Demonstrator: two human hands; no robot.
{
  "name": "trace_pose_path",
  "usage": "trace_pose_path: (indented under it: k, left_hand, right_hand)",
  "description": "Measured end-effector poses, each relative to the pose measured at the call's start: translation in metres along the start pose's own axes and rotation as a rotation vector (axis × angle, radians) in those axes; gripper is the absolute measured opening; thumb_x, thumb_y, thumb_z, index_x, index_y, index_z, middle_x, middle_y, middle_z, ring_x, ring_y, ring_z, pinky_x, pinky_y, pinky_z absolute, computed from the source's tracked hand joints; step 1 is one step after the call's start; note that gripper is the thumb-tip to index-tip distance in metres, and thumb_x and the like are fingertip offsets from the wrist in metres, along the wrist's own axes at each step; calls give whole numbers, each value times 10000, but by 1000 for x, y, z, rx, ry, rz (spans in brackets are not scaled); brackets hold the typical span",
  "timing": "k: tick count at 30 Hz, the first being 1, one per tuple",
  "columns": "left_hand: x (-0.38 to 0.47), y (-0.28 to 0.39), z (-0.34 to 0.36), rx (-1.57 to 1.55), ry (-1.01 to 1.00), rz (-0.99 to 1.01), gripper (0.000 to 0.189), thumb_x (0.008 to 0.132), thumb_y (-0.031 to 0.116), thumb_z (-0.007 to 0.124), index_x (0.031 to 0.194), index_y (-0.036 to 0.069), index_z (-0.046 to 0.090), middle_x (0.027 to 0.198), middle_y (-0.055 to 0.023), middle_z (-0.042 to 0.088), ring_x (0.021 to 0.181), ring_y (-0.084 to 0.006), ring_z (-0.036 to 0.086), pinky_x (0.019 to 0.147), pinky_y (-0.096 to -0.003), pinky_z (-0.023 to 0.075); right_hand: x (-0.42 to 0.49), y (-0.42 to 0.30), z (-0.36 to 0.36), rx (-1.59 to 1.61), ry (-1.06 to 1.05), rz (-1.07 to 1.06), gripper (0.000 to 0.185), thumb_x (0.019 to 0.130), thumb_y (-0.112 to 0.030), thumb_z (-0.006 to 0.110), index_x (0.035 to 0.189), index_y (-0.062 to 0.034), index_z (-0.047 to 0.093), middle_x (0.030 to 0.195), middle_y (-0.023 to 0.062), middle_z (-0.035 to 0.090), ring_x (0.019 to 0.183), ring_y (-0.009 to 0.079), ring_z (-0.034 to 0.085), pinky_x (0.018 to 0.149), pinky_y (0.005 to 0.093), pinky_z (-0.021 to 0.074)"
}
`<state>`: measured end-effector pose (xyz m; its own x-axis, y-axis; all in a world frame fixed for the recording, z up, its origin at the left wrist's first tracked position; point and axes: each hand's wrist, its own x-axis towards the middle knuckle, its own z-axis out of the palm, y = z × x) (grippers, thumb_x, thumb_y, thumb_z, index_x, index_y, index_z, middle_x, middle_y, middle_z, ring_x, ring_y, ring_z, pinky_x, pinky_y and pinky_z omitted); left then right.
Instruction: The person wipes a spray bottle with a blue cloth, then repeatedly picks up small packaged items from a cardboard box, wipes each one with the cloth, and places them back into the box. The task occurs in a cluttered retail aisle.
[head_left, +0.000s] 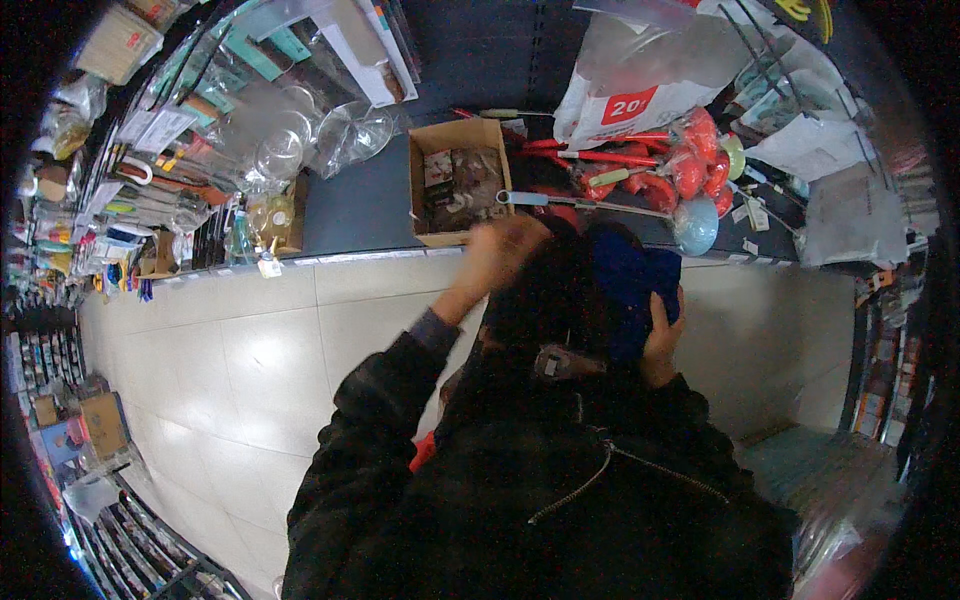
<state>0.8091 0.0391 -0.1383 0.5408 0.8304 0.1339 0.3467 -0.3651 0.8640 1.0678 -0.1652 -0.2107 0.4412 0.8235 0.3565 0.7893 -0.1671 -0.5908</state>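
Note:
My left hand (508, 244) is blurred, just in front of the near wall of an open cardboard box (459, 135). Whether its fingers hold anything cannot be made out. Small plastic-wrapped items (469, 176) lie inside the box, which stands on a dark grey shelf (352, 214). On the other side, my right hand (663, 337) grips the edge of a dark blue cloth item (630, 292) close in front of my body. A dark shape between my hands is too dim to tell. Beyond the cloth lies a long-handled tool with a light blue grip (526, 198).
Red long-handled tools with rounded, plastic-wrapped heads (686, 169) are heaped on the shelf's right part. A white printed plastic bag (622, 109) stands behind them. Packaged goods (292, 135) hang at left. Pale floor tiles (262, 345) run below the shelf edge; a further rack (142, 540) stands lower left.

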Motion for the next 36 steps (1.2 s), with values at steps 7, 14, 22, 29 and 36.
trace_pose_path:
  k: [7,14,22,29,36]
  left_hand:
    - [55,-256,-11,628,-37,-273,414,843,167,667,1235,48,610,1158,-243,628,968,-410,640,813,-457,533]
    - [73,-351,26,504,-89,-752,1059,803,321,747,1528,65,19,1125,-303,627,1010,-463,630,834,-505,540]
    - [61,-315,-18,364,278,-581,437,819,124,666,1223,-15,577,1022,-245,680,918,-381,673,789,-435,554]
    - [6,-144,-48,-1132,258,-413,380,925,50,518,1304,31,488,1239,-116,582,1076,-288,617,940,-433,508]
    - [-9,14,-34,-1311,-41,-354,383,977,82,486,1356,70,431,1294,-162,562,1163,-328,592,991,-475,493]
  right_hand:
    - [-2,-21,-1,725,-19,668,534,954,-223,603,1423,-35,431,1433,228,426,1290,327,456,1073,424,376]
    - [-91,103,-1,-316,-84,28,561,968,-230,575,1454,-29,382,1462,207,407,1313,358,425,1104,463,326]
    - [-18,-7,-2,197,14,469,506,987,-174,541,1430,23,398,1453,262,388,1278,406,448,1113,455,329]
    - [-14,21,1,131,50,34,578,958,-223,599,1413,66,388,1409,236,446,1240,334,490,1083,402,364]
    - [23,-55,-24,725,-82,377,566,889,-200,679,1356,44,473,1347,229,512,1171,357,537,1044,431,397]
